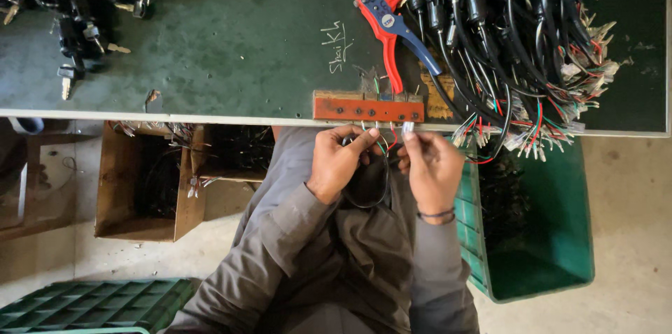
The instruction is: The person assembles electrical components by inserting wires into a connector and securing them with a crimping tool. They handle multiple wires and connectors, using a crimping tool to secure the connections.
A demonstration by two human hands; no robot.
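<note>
Hands held together just below the table [210, 47] edge, over the lap. Left hand [336, 162] fingers pinch a black cable [371, 190] whose loop hangs between both wrists. Right hand [434, 166] fingers pinch a small white connector [408, 127] at the coloured wire ends. Orange drilled block [367, 106] sits at the table edge directly above; red-and-blue wire stripper [388, 26] lies beyond it, beside a heap of black harnesses [518, 33]. Green crate [546, 236] on floor at right.
</note>
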